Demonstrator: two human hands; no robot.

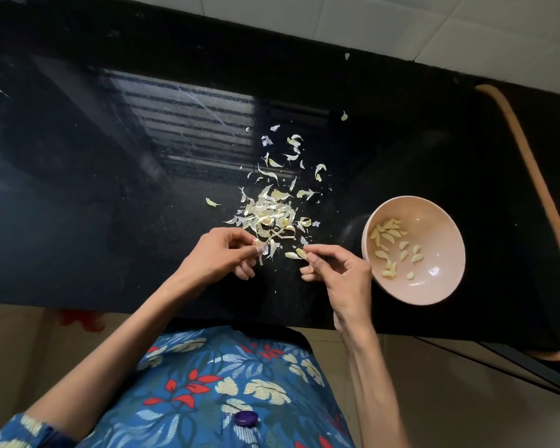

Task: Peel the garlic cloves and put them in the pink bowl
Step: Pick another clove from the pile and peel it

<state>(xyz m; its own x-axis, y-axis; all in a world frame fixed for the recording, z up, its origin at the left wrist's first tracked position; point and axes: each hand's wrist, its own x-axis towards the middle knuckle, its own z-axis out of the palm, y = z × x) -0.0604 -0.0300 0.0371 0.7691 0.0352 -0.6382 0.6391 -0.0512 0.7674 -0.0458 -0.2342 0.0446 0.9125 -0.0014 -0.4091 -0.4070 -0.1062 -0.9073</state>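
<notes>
A pink bowl point(434, 286) stands on the black counter at the right, with several peeled garlic cloves point(388, 233) inside. A heap of pale garlic skins point(272, 215) lies in the middle of the counter. My left hand point(222, 253) pinches a small garlic clove point(258, 242) at its fingertips, just below the heap. My right hand point(340, 273) pinches a strip of garlic skin point(300, 252) between thumb and forefinger, left of the bowl. The two hands are a short way apart.
Loose skin flakes point(293, 140) are scattered toward the back of the black counter point(110, 189). A tan curved rim point(537, 176) runs along the counter's right end. The counter's front edge lies just below my wrists.
</notes>
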